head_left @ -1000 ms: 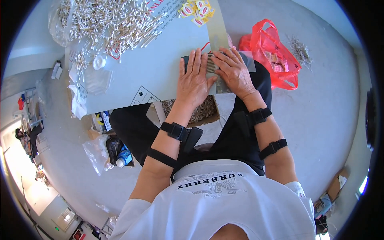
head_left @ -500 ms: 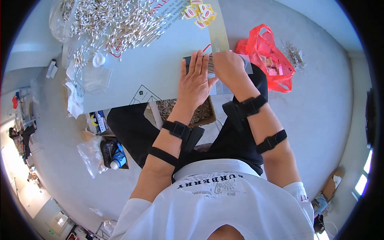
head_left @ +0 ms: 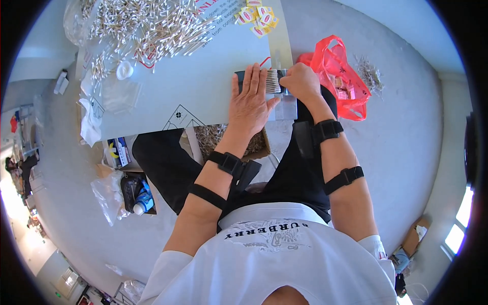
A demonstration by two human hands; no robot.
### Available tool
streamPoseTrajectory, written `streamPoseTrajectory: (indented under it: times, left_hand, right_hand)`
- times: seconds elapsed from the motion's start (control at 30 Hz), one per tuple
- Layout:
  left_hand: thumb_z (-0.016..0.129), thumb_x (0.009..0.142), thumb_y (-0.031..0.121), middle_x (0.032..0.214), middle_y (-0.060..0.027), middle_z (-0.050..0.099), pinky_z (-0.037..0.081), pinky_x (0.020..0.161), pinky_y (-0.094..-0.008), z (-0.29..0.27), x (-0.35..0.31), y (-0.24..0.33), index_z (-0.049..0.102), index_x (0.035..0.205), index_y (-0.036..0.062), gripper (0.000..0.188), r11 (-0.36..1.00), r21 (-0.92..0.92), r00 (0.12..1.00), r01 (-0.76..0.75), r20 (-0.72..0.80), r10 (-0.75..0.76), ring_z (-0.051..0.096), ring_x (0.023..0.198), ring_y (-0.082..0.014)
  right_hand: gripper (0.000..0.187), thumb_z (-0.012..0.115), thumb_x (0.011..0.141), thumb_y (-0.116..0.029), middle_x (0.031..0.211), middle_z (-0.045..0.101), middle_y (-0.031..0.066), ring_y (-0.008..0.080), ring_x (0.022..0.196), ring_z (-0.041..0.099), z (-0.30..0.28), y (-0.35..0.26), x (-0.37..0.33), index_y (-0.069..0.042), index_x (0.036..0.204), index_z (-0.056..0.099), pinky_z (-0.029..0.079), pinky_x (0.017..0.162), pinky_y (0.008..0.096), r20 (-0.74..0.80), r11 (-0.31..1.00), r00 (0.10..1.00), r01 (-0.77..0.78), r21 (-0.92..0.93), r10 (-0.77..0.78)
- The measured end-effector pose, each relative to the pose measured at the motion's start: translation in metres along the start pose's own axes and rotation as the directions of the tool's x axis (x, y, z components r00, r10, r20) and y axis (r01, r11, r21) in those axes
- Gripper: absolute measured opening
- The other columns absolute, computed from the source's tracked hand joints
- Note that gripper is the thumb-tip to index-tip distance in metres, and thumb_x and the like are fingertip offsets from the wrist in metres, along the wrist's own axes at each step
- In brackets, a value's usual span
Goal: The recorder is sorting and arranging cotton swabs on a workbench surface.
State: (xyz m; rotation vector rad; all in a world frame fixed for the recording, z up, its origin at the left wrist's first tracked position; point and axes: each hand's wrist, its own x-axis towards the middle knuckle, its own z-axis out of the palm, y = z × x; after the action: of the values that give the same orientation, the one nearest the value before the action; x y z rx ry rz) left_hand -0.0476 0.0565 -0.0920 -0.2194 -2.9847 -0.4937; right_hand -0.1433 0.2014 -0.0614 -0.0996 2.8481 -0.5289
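Note:
My left hand lies flat with its fingers stretched over a dark flat piece near the table's right edge. A row of cotton swabs shows side by side just right of those fingers. At the right end of this row is my right hand, its fingers curled in a pinch. What it grips is too small and hidden to make out. Below the swabs, a clear plastic sheet lies at the table edge.
A large heap of loose cotton swabs covers the table's far left. Near it are a round white cap and clear bags. Yellow-and-white labels lie at the back. A red plastic bag stands to the right; an open carton sits below the table.
My right hand has shifted slightly right and down, away from the swab row, uncovering its right end and a dark strip there. My left hand stays pressed flat in place.

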Motion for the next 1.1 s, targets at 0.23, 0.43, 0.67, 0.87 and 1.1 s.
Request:
streamPoseTrajectory:
  times: [0.23,0.43,0.67,0.87,1.1]
  left_hand:
    - [0.058,0.089,0.049,0.157,-0.0162,0.027,0.011,0.119,-0.0509,0.014,0.007,0.016,0.031,0.149,0.0008,0.081,0.996,-0.02,0.992,0.083,-0.093,-0.085,0.019,0.148,-0.0279]
    - [0.058,0.09,0.048,0.157,-0.0166,0.027,0.013,0.118,-0.0517,0.008,-0.002,0.019,0.032,0.148,0.0005,0.08,0.996,-0.064,0.997,0.061,-0.04,-0.064,0.019,0.148,-0.0284]
    - [0.056,0.091,0.047,0.156,-0.0162,0.029,0.015,0.118,-0.0504,0.006,-0.004,0.016,0.033,0.148,0.0014,0.076,0.999,-0.04,0.999,0.009,-0.039,-0.01,0.021,0.147,-0.028]
    - [0.059,0.09,0.044,0.155,-0.0157,0.031,0.018,0.117,-0.0502,0.004,0.0,0.011,0.035,0.147,0.0019,0.075,0.997,-0.041,0.996,-0.064,-0.062,0.062,0.024,0.146,-0.0277]
    - [0.061,0.089,0.044,0.154,-0.0151,0.032,0.019,0.117,-0.0491,0.002,0.006,0.01,0.036,0.146,0.0029,0.075,0.992,-0.051,0.992,-0.118,-0.059,0.115,0.025,0.146,-0.0276]
  right_hand:
    - [0.022,0.065,0.064,-0.024,0.076,0.068,0.0207,0.035,0.077,0.069,-0.001,0.008,0.002,-0.005,0.071,0.072,0.055,0.075,0.043,0.102,0.984,0.994,-0.046,0.171,0.029]
    - [0.023,0.064,0.065,-0.025,0.075,0.068,0.0202,0.0347,0.076,0.069,0.001,0.011,-0.001,-0.005,0.073,0.073,0.055,0.074,0.0431,0.108,0.982,0.994,-0.025,0.186,0.005]
    - [0.021,0.065,0.066,-0.021,0.061,0.06,0.0173,0.0282,0.059,0.063,0.012,0.015,-0.002,-0.001,0.068,0.068,0.051,0.06,0.038,-0.057,0.978,0.995,0.087,0.189,-0.077]
    - [0.021,0.064,0.066,-0.021,0.064,0.059,0.019,0.0311,0.061,0.063,0.01,0.01,-0.003,0.0,0.068,0.067,0.051,0.061,0.0395,-0.045,0.98,0.993,0.115,0.163,-0.109]
    - [0.02,0.063,0.068,-0.02,0.063,0.059,0.0185,0.0312,0.061,0.063,0.006,0.011,-0.002,-0.001,0.068,0.067,0.051,0.06,0.0394,-0.032,0.972,0.995,0.101,0.213,-0.096]
